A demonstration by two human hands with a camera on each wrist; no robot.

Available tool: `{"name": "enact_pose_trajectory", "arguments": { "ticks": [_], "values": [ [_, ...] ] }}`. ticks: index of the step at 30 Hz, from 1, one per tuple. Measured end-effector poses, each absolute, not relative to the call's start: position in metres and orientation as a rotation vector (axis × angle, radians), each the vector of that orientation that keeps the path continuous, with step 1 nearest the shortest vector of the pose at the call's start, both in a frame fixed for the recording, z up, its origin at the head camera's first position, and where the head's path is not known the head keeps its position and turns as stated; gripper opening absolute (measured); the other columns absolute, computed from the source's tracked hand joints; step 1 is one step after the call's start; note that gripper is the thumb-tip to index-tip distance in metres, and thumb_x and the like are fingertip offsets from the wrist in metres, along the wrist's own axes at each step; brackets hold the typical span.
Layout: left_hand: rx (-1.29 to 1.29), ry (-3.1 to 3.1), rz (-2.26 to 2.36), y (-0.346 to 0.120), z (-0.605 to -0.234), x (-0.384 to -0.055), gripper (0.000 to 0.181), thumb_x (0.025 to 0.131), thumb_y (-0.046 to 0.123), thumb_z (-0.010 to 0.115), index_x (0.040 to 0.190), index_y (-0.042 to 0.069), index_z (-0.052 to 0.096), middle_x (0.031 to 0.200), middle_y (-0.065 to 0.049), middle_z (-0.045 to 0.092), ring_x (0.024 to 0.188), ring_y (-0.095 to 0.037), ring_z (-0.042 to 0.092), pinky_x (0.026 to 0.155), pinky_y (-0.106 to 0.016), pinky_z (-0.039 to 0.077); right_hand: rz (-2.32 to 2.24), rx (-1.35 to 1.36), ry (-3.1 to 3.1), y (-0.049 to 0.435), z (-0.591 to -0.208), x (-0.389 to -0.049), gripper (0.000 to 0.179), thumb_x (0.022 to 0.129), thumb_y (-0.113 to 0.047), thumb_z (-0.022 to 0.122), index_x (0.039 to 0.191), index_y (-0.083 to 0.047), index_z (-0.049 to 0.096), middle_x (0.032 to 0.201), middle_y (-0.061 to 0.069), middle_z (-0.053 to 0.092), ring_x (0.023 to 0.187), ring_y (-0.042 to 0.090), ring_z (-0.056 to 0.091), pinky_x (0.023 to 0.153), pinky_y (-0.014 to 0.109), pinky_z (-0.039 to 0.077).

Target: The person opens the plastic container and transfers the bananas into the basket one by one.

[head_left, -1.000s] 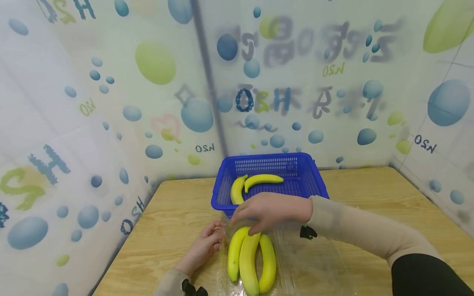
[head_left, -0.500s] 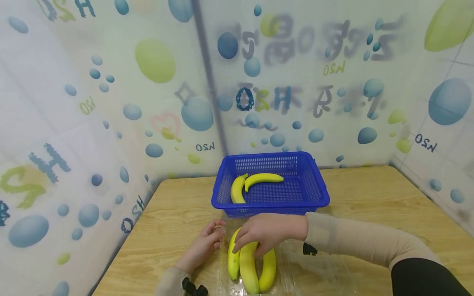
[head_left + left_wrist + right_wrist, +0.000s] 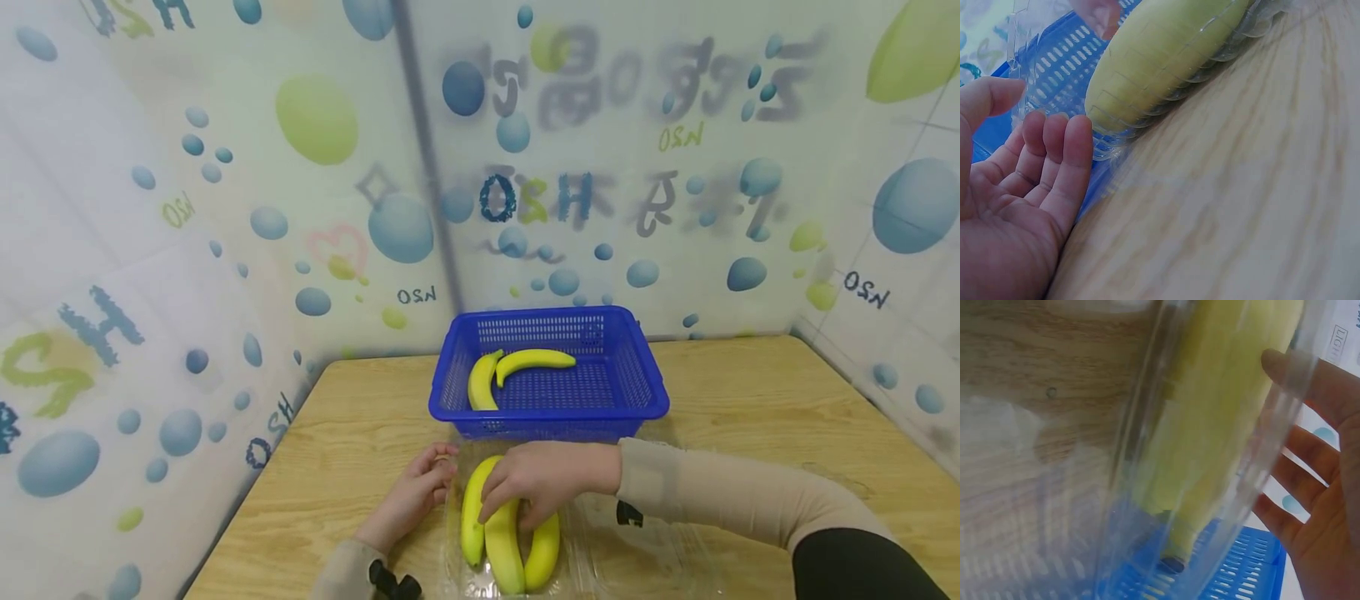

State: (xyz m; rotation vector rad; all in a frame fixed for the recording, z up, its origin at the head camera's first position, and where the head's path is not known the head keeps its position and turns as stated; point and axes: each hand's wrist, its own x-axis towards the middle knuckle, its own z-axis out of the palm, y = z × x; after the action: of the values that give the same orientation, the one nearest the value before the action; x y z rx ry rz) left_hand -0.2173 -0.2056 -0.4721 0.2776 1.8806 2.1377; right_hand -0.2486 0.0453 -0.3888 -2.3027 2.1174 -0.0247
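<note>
A clear plastic clamshell box (image 3: 577,575) lies on the table with three yellow bananas inside, its lid folded out to the right. My right hand (image 3: 536,479) reaches down into the box from above. Its thumb and fingers straddle the middle banana (image 3: 504,546), pinching it; the right wrist view shows the thumb against yellow peel (image 3: 1222,394) through clear plastic. Left of the box, my left hand (image 3: 412,492) rests with relaxed, slightly bent fingers at the box's far left corner. In the left wrist view those fingertips (image 3: 1075,128) touch the clear wall beside a banana (image 3: 1166,56).
A blue perforated basket (image 3: 562,414) stands right behind the box, holding two bananas (image 3: 536,360). Wood tabletop (image 3: 360,417) extends to both sides. A patterned curtain (image 3: 337,208) hangs behind and at the sides.
My right hand has come down and toward me from the basket's front edge onto the middle banana, fingers closing round it. The left hand stays in place.
</note>
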Motion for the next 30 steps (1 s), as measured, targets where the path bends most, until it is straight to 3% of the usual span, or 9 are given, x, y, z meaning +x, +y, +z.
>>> {"name": "enact_pose_trajectory", "arguments": {
  "ticks": [30],
  "values": [
    [0.271, 1.9, 2.106, -0.208, -0.472, -0.218, 0.026, 0.098, 0.011, 0.053, 0.121, 0.003, 0.043, 0.086, 0.001, 0.046, 0.071, -0.008, 0.044, 0.063, -0.021, 0.041, 0.032, -2.322, 2.178, 0.043, -0.403, -0.25, 0.045, 0.079, -0.025, 0.077, 0.122, -0.028, 0.066, 0.12, -0.011, 0.061, 0.113, 0.001, 0.053, 0.09, 0.017, 0.04]
  ]
}}
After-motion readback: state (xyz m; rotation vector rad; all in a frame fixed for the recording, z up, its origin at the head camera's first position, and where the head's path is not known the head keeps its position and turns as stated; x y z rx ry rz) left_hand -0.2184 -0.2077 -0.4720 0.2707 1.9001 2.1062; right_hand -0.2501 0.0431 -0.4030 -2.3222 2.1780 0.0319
